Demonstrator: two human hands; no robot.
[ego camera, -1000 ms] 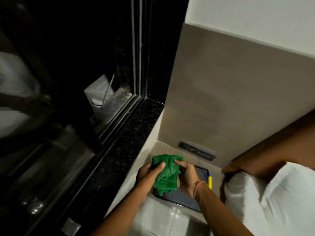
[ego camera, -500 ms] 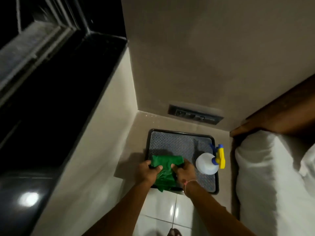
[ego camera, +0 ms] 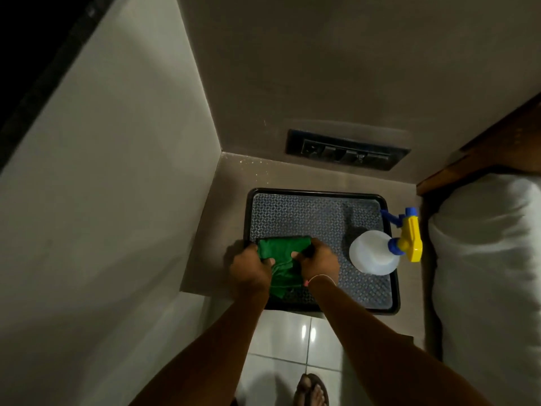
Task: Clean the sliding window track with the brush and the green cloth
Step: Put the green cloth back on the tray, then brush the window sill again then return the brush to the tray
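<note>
While the green cloth [ego camera: 278, 259] is gripped at the near left of the dark tray [ego camera: 393, 291], folded between the closed left hand [ego camera: 251, 271] and closed right hand [ego camera: 317, 263], the window track is out of view, so its state cannot be judged; the wiping step appears finished or paused. No brush is seen. A spray bottle [ego camera: 373, 253] is lying on the tray's right side, just beside the right hand. A white pillow [ego camera: 486, 259] is pressed close on the right, and little room is left.

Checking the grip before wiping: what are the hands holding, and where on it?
Both hands grip the green cloth: left hand its left side, right hand its right side.
</note>
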